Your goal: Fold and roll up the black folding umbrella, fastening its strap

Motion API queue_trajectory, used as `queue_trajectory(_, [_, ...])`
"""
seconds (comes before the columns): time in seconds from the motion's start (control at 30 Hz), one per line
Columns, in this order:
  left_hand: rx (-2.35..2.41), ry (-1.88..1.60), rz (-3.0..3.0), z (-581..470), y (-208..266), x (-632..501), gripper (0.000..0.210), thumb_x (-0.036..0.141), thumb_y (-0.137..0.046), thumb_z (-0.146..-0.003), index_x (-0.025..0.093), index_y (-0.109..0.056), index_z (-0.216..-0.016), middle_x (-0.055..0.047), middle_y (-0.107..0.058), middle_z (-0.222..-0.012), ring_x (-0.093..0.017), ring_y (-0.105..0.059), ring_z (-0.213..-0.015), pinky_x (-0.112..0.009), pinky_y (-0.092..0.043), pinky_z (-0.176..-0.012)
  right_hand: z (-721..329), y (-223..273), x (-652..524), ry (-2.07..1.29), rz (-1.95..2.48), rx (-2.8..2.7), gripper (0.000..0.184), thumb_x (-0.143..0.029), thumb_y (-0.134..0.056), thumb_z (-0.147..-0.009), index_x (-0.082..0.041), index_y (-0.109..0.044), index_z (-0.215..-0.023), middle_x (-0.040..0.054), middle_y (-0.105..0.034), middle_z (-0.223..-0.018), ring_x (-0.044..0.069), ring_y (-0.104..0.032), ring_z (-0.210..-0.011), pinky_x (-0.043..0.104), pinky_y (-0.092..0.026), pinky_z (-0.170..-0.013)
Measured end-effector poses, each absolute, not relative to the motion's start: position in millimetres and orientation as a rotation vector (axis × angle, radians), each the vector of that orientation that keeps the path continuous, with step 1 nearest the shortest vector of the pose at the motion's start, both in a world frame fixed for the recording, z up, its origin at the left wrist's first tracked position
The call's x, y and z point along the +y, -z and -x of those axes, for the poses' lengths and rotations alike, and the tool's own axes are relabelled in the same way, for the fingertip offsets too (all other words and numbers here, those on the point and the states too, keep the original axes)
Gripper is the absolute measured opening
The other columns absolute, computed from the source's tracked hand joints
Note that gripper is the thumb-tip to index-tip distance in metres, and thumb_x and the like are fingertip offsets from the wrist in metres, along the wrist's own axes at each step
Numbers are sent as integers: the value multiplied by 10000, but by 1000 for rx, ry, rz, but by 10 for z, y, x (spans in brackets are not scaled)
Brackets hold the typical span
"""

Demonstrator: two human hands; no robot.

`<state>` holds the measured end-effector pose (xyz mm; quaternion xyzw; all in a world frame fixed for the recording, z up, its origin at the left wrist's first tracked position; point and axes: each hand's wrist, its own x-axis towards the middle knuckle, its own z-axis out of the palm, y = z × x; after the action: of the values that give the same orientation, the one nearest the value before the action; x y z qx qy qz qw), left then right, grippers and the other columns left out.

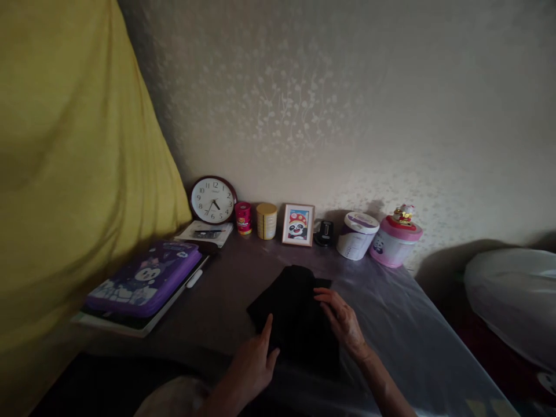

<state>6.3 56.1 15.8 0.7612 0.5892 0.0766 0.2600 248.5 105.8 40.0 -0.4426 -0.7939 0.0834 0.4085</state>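
Observation:
A piece of black cloth, folded over itself, lies on the table in front of me. It is so dark that its layers and exact kind are hard to make out. At its lower left, my left hand rests with the index finger stretched out along the cloth and the thumb apart. My right hand lies over the cloth's upper right part, fingers extended and slightly bent, the thumb side lower. Neither hand visibly grips the fabric.
A dark, shiny cover lies over the table. Left are a purple case on books and a white marker. Along the wall stand a clock, tins, a panda picture and tubs. A yellow curtain hangs left.

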Motion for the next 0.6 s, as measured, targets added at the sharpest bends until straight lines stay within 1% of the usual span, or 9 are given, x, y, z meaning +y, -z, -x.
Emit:
queue_trajectory(0.1, [1599,-174,-2035,-48,-195,570,634,318,-363,-884,131,-98,-1429,-91,-665,-1023,-161,-614,-910,-242,-422,-801,-2322,-471,1207,-202,1072,-1996,201,-270,-402,-913,-232,-586,-984,76,-615,-1075,188,-589,-999,363,-482,-875])
queue_trajectory(0.2, [1579,-171,-2007,-21,-238,581,627,328,-360,-884,145,-112,-1429,-99,-653,-1081,-171,-610,-956,-253,-414,-831,-2157,-543,1352,-180,1017,-1991,203,-270,-397,-916,-226,-588,-972,75,-615,-1046,184,-585,-988,366,-476,-879])
queue_trajectory(0.4, [1524,-273,-1919,-5,-225,597,632,285,-379,-862,103,-149,-1421,-123,-610,-1176,-180,-577,-1058,-250,-395,-883,-1858,-585,1599,-146,957,-2063,200,-238,-400,-917,-220,-595,-961,65,-600,-1047,157,-577,-981,322,-471,-895])
queue_trajectory(0.5, [1500,-308,-1930,-12,-202,596,646,273,-379,-859,87,-123,-1422,-126,-611,-1173,-183,-578,-1057,-252,-395,-883,-1739,-519,1688,-119,988,-2126,208,-239,-399,-919,-231,-601,-968,53,-584,-1076,150,-574,-992,302,-464,-906])
queue_trajectory(0.6, [1523,-284,-1943,-22,-205,579,639,276,-365,-866,82,-117,-1422,-136,-620,-1154,-199,-598,-1019,-269,-408,-860,-1658,-426,1753,-90,1050,-2197,223,-238,-388,-923,-235,-608,-964,46,-582,-1078,148,-585,-977,282,-476,-883])
